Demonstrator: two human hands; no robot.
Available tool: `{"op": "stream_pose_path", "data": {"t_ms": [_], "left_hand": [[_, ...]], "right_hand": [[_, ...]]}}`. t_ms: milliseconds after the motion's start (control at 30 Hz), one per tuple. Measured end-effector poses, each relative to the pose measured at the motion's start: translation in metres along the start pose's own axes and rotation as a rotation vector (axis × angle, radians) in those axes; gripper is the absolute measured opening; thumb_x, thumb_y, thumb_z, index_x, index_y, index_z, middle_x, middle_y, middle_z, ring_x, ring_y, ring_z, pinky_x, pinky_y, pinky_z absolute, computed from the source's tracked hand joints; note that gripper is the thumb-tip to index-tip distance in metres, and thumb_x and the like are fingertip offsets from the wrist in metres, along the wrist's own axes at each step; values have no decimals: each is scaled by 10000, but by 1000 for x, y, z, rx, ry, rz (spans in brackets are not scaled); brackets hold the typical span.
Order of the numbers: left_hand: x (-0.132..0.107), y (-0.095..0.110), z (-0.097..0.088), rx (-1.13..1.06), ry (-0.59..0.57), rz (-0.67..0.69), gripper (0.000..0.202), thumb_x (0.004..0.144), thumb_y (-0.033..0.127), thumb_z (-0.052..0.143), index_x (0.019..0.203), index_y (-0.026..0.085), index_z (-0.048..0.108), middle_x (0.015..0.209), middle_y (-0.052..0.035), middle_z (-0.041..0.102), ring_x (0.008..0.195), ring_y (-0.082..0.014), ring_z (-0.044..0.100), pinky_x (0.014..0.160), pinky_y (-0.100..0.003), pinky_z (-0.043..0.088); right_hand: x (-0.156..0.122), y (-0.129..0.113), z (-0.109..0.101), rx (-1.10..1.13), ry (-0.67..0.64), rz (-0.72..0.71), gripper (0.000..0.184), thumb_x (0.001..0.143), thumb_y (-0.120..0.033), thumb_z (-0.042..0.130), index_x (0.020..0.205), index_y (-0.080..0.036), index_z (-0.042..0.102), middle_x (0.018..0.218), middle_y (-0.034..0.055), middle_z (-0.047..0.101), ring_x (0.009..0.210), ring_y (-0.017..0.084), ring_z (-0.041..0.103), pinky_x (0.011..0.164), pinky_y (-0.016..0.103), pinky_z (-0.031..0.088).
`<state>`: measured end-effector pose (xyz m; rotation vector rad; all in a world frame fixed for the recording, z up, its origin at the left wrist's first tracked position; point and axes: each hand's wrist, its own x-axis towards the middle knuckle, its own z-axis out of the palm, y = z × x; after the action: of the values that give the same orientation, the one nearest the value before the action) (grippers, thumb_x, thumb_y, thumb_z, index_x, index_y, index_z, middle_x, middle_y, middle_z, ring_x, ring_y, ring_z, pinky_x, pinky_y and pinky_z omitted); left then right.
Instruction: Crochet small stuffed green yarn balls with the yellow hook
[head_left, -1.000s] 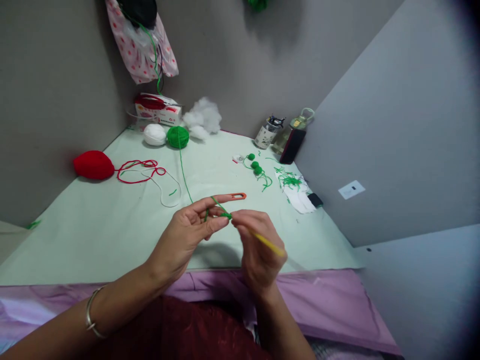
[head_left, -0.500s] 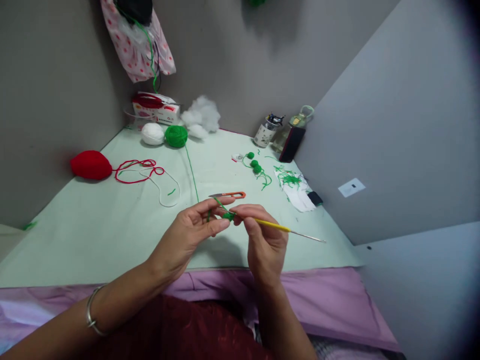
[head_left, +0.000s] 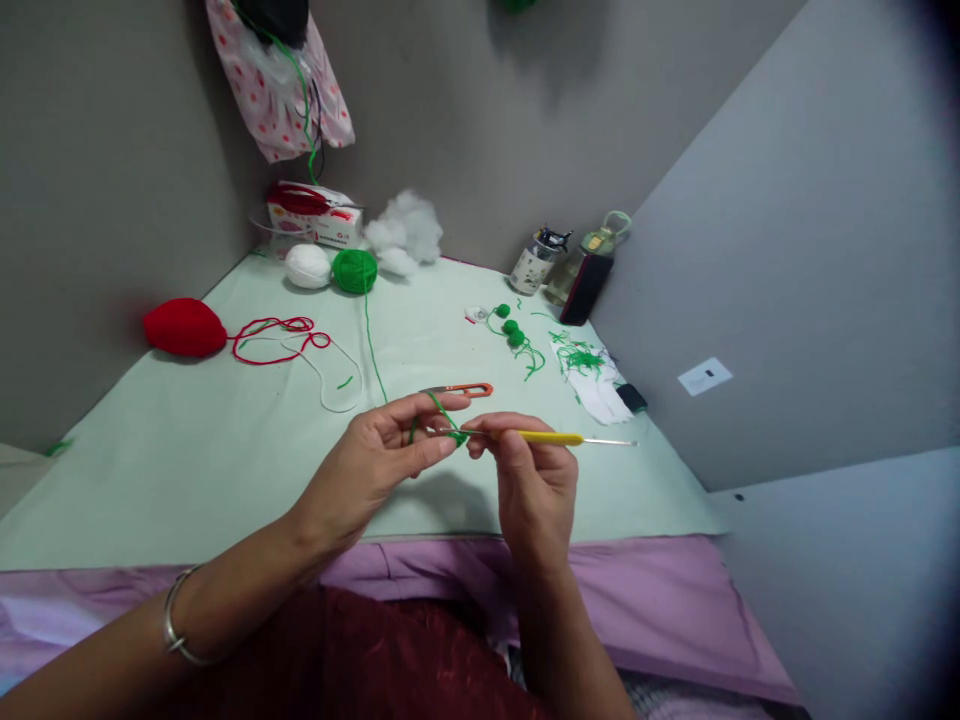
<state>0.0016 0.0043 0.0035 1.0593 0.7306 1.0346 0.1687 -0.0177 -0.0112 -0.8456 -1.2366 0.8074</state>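
My left hand point(head_left: 382, 450) pinches a small green crochet piece point(head_left: 459, 438), and a strand of green yarn runs over its raised index finger. In my right hand point(head_left: 534, 485) is a crochet hook point(head_left: 551, 438) with a yellow handle, held like a pencil. The hook's metal tip points left and meets the green piece; the exact stitch is too small to make out. From the green yarn ball point(head_left: 354, 271) a strand leads down to my left hand. Orange thread snips point(head_left: 476, 389) lie just beyond my fingers.
A red yarn ball point(head_left: 185, 327) with loose strands and a white yarn ball point(head_left: 307, 266) lie left. White stuffing point(head_left: 406, 232) sits at the back. Small green balls point(head_left: 513, 332), yarn scraps point(head_left: 581, 357), a pen cup point(head_left: 531, 268), a bottle point(head_left: 598, 240) and a phone point(head_left: 587, 288) stand or lie right.
My right hand has turned the hook from a slant to nearly level, its tip now showing left of the green piece. The yarn strand from the green ball has shifted left.
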Motion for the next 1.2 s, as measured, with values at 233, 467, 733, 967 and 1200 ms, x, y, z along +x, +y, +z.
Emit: {"op": "stream_pose_path", "data": {"t_ms": [233,467,733,967,1200], "left_hand": [[-2,-4,-3,49,-8,33,296,877,286,778,1172,307,797,825,15,603,724,-132,464,710,-265,402],[-8,2,2,217,110,114,297,862,246,779,1154,292,803,867,1,650,737,-142,485,729,-269,426],[-5,-1,3,-274,-9,-186,457,830,301,828,1280,266,752,663,67,499,531,-57,315,710,-227,472],[-1,-1,1,-209,3,-131,414,848,269,814,1258,282,760,791,44,564,573,-61,326,583,-193,358],[-2,3,-5,-122,19,-42,345,832,267,833,1175,269,797,792,22,562,685,-96,408,607,-215,323]], "right_hand": [[-5,-7,0,14,8,-40,197,1046,-239,515,1009,-211,706,933,44,788,727,144,732,687,315,621],[-16,-16,-2,-477,-112,-434,300,1014,-109,482,1200,-251,670,1028,65,776,918,199,754,748,378,653],[-21,1,0,-794,-60,-611,409,952,-80,617,1264,-330,703,1131,66,753,1019,219,732,813,382,643],[-6,-3,5,-129,49,-167,194,1007,-192,572,977,-250,754,873,21,723,730,151,648,669,330,552],[-7,-8,3,-104,79,-168,192,999,-179,592,982,-234,775,831,25,710,726,149,641,667,325,520]]}}
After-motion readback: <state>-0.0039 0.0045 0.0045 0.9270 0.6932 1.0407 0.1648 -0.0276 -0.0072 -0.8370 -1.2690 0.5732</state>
